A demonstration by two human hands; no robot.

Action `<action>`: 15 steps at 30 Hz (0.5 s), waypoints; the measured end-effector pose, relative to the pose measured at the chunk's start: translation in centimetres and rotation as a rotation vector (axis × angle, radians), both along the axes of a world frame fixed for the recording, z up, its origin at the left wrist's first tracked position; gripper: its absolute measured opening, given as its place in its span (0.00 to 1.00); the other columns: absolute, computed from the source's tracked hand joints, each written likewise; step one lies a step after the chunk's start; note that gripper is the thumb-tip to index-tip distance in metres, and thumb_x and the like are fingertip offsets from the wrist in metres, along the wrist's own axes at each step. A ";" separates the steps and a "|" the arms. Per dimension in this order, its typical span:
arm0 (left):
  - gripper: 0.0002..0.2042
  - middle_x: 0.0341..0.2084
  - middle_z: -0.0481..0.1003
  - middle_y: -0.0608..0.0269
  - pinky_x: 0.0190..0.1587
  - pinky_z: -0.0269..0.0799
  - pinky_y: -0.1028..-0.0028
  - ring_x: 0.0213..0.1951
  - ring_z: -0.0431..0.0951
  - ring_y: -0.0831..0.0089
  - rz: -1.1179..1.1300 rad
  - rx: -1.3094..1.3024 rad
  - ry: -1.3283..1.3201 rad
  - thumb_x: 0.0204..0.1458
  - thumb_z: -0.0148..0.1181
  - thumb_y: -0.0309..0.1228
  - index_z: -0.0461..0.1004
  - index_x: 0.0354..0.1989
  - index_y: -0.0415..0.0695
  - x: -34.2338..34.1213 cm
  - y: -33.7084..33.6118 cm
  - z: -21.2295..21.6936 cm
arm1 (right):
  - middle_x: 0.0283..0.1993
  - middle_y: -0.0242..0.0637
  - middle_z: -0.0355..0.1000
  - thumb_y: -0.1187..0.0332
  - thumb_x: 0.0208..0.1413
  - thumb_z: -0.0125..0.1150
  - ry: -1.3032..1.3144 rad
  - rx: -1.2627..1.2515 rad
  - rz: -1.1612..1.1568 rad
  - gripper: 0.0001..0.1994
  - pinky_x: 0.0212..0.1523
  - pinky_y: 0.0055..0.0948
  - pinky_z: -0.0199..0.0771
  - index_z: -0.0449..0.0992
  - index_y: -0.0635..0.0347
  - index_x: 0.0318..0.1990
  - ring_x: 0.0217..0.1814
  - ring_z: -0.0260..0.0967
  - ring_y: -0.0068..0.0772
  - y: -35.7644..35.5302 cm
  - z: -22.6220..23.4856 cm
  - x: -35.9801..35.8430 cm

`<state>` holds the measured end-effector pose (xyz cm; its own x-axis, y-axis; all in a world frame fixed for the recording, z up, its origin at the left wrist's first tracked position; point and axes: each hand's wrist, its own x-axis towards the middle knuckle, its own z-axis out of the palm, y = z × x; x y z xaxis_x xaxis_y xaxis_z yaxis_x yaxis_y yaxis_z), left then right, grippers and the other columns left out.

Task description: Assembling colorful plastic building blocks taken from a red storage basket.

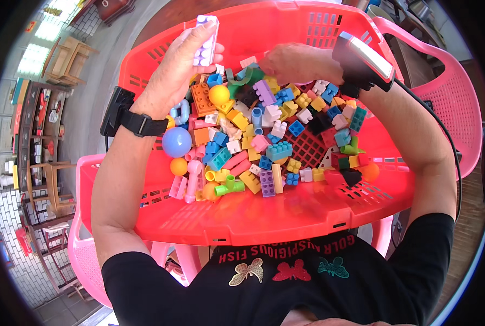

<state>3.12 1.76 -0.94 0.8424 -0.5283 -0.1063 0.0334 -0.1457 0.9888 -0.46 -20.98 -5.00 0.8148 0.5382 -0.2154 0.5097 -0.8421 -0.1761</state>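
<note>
Gripping a lavender brick point(206, 46) in the left hand point(180, 58), at eleven o'clock over the red basket point(253, 220). Probably handling light, stiff and slightly slick, hardly fragile; best being pinched by the long edges. Holding the right hand point(292, 61) at one o'clock, beside piled bricks point(279, 151), being unable to tell whether gripping anything.

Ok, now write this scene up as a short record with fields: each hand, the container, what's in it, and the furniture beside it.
Left hand: holds a pale lavender block
Right hand: at the pile's far side, near a green piece; grip unclear
Container: red basket with slotted walls
Contents: mixed toy bricks, blue ball, smaller orange ball
Furniture: pink chair, right side
</note>
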 end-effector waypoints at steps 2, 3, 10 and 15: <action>0.22 0.40 0.75 0.56 0.44 0.73 0.68 0.40 0.77 0.70 -0.009 -0.070 0.074 0.58 0.48 0.50 0.68 0.50 0.43 0.2 0.0 0.0 | 0.34 0.42 0.72 0.73 0.41 0.60 -0.085 0.076 0.057 0.15 0.38 0.42 0.70 0.72 0.61 0.40 0.40 0.71 0.47 0.0 -0.3 -0.2; 0.24 0.38 0.75 0.55 0.43 0.73 0.68 0.40 0.77 0.68 -0.026 -0.164 0.150 0.56 0.51 0.51 0.68 0.49 0.43 0.3 0.0 0.0 | 0.38 0.42 0.71 0.73 0.42 0.60 -0.172 0.151 0.113 0.16 0.40 0.42 0.70 0.70 0.59 0.43 0.43 0.70 0.47 0.0 -0.4 -0.3; 0.31 0.43 0.73 0.44 0.44 0.74 0.58 0.43 0.77 0.55 -0.178 -0.401 0.387 0.57 0.44 0.55 0.66 0.53 0.37 0.8 0.0 0.3 | 0.40 0.44 0.63 0.77 0.47 0.55 -0.117 0.201 0.303 0.13 0.39 0.42 0.70 0.70 0.55 0.42 0.40 0.68 0.49 1.8 0.6 -1.7; 0.32 0.40 0.74 0.45 0.41 0.75 0.59 0.39 0.76 0.56 -0.255 -0.493 0.433 0.57 0.41 0.57 0.67 0.52 0.38 0.8 0.4 0.1 | 0.38 0.44 0.64 0.77 0.43 0.57 -0.181 0.172 0.263 0.10 0.39 0.44 0.70 0.69 0.60 0.36 0.39 0.68 0.51 2.0 1.0 -1.6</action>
